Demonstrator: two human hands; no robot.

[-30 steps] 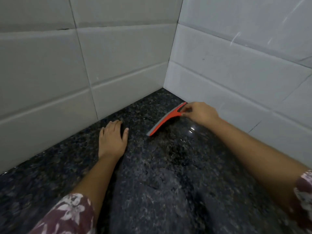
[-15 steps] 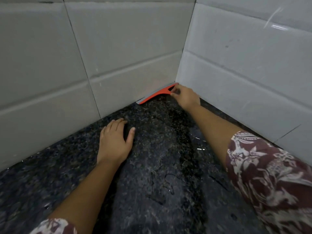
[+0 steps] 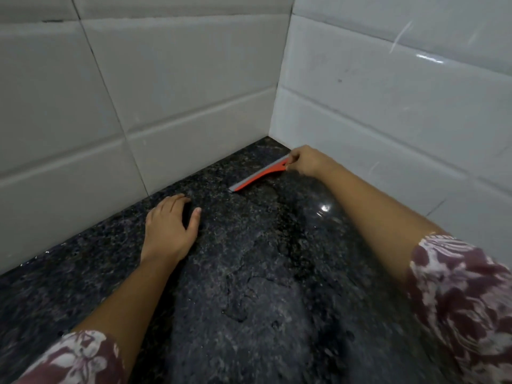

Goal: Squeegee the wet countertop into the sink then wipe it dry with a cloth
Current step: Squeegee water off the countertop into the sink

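Note:
A red squeegee with a grey blade lies edge-down on the wet black granite countertop, a short way out from the back wall near the corner. My right hand grips its handle end beside the right wall. My left hand rests flat on the counter, palm down, fingers apart, to the left of the squeegee and not touching it. Water patches and streaks shine on the stone between my arms. No sink or cloth is in view.
White tiled walls close the counter in: the back wall on the left and the side wall on the right, meeting in a corner. The counter stretches toward me and to the left.
My right hand pushed the squeegee up against the back wall at the corner, then drew it back toward me a little. My left hand stayed flat in place.

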